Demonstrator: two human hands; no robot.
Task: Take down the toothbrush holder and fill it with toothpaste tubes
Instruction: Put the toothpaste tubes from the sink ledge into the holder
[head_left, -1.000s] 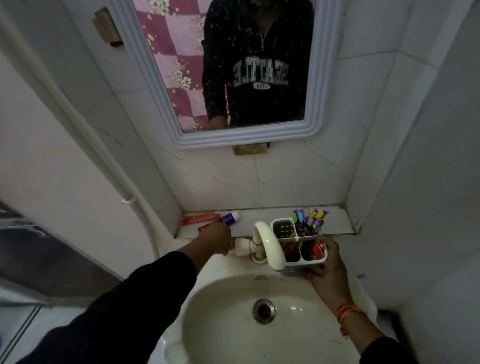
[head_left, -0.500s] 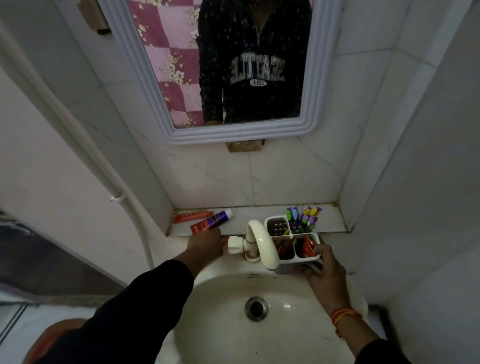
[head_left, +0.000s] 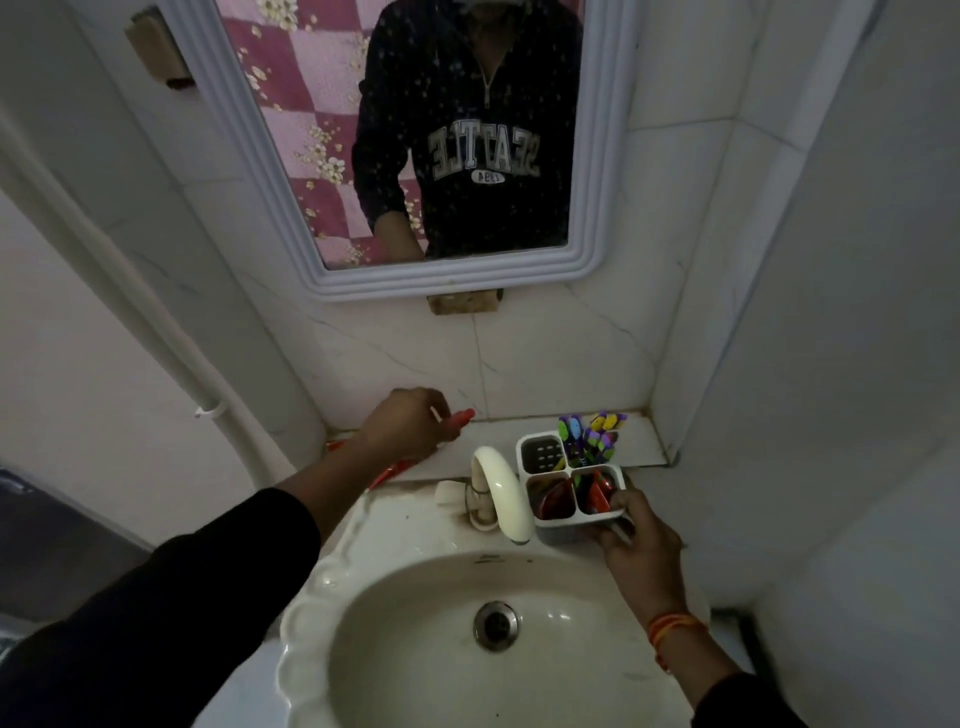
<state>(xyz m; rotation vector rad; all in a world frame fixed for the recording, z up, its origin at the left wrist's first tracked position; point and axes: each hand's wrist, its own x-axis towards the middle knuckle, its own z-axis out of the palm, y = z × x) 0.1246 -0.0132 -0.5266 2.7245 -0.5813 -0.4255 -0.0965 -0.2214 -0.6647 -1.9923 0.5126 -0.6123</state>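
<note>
A white four-compartment toothbrush holder (head_left: 570, 532) stands on the basin's back rim, right of the tap. My right hand (head_left: 636, 540) grips its front right corner. Coloured toothbrushes (head_left: 592, 431) fill the back right compartment, red toothpaste tubes (head_left: 597, 493) sit in the two front ones, and the back left is empty. My left hand (head_left: 405, 423) is over the ledge's left end, closed on a red toothpaste tube (head_left: 464, 417) whose end sticks out past my fingers. Part of another red tube (head_left: 397, 469) shows under my wrist.
A curved white tap (head_left: 501, 486) stands between my hands, above the basin (head_left: 415, 649) with its drain (head_left: 496, 623). The narrow tiled ledge (head_left: 639, 447) runs along the wall under a framed mirror (head_left: 597, 156). A white pipe (head_left: 171, 338) runs down the left wall.
My left hand has moved from the basin rim up and back onto the ledge and closed on a red tube. My right hand stays on the holder.
</note>
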